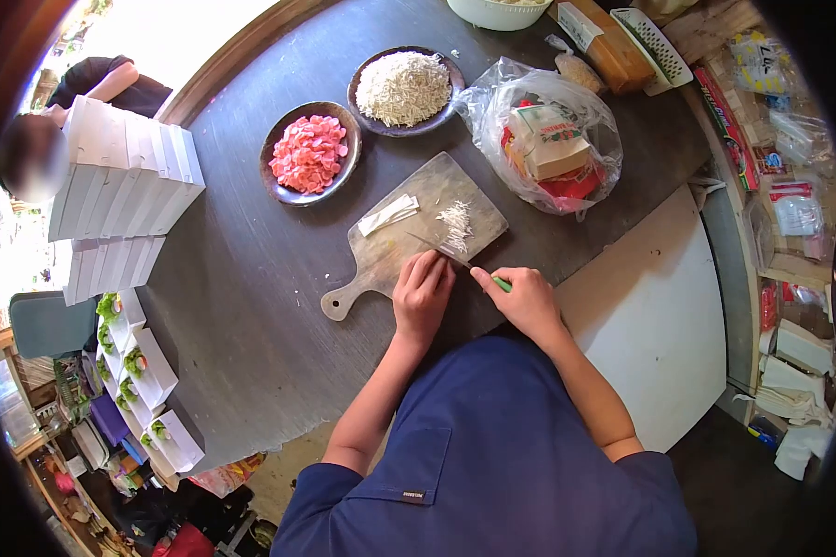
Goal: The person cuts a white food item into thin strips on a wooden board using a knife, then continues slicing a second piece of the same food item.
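A green-handled knife [502, 284] is in my right hand [522, 302], its blade lying over the near edge of the wooden cutting board [395, 269]. Beside the blade, my left hand [423, 295] is at the board's near edge with its fingers curled together; what they hold, if anything, is hidden. On the board are a small pile of thin white shreds [455, 226] and, to its left, several flat white strips [388, 214]. Behind the board stand a bowl of pink slices [308, 154] and a bowl heaped with white shreds [403, 88].
A clear plastic bag [553, 139] with packets lies right of the bowls. At the back are a white colander [500, 13] and a grater [653, 51]. Stacked white boxes [125, 176] and open boxes with greens [175, 441] line the left, near another person [97, 82].
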Action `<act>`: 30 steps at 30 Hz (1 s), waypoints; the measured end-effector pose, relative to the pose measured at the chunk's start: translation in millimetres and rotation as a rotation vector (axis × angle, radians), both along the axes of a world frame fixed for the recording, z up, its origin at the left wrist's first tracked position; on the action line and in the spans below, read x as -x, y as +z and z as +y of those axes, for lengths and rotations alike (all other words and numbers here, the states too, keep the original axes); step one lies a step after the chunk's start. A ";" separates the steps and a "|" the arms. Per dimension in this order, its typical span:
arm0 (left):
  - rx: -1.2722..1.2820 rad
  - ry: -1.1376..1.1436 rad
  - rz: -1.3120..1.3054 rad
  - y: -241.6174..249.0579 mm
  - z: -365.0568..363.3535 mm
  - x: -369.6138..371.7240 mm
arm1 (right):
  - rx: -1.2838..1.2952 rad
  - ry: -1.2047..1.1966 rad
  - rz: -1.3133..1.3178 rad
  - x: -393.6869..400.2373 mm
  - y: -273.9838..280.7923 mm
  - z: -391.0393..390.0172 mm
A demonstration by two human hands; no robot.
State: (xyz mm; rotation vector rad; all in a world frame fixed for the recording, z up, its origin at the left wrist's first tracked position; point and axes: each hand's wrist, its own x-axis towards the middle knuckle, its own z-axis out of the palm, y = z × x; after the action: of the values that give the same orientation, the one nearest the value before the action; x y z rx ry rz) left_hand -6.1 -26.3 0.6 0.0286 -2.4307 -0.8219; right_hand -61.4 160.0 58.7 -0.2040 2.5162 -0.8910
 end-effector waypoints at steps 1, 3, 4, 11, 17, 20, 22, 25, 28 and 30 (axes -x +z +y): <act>0.003 0.001 0.003 -0.4 -0.3 -0.4 | -0.001 0.001 -0.004 -1.8 -0.5 1.4; 0.005 0.004 0.007 -0.7 0.1 0.2 | 0.015 -0.008 -0.027 -2.9 -1.1 5.3; 0.002 0.003 0.014 -0.3 0.2 0.9 | 0.015 -0.004 -0.027 -3.9 -1.4 7.7; 0.010 0.004 0.024 0.9 0.0 1.6 | 0.043 -0.014 -0.023 -4.8 -8.7 11.4; -0.002 -0.013 0.011 2.9 -0.4 1.9 | 0.090 -0.039 -0.010 7.9 -13.2 -8.1; -0.005 -0.008 0.022 1.7 0.2 0.9 | 0.082 -0.007 -0.084 13.2 -12.7 -4.7; -0.005 -0.012 0.013 1.0 -0.8 -1.1 | 0.062 0.014 -0.125 11.1 -3.4 -3.9; 0.010 -0.015 -0.018 0.2 0.0 -1.0 | 0.043 -0.005 -0.044 2.8 10.7 -1.7; 0.021 0.000 0.002 -0.3 -0.7 -1.9 | -0.027 0.013 -0.049 0.6 11.1 0.3; 0.031 0.005 0.015 -1.7 0.1 -0.7 | -0.048 -0.013 -0.046 -0.3 10.6 3.2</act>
State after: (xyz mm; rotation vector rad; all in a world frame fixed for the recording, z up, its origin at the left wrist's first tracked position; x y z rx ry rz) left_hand -5.4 -26.2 -1.1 0.0165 -2.4283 -0.7792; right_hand -61.1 163.3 69.4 -0.1501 2.4957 -0.8296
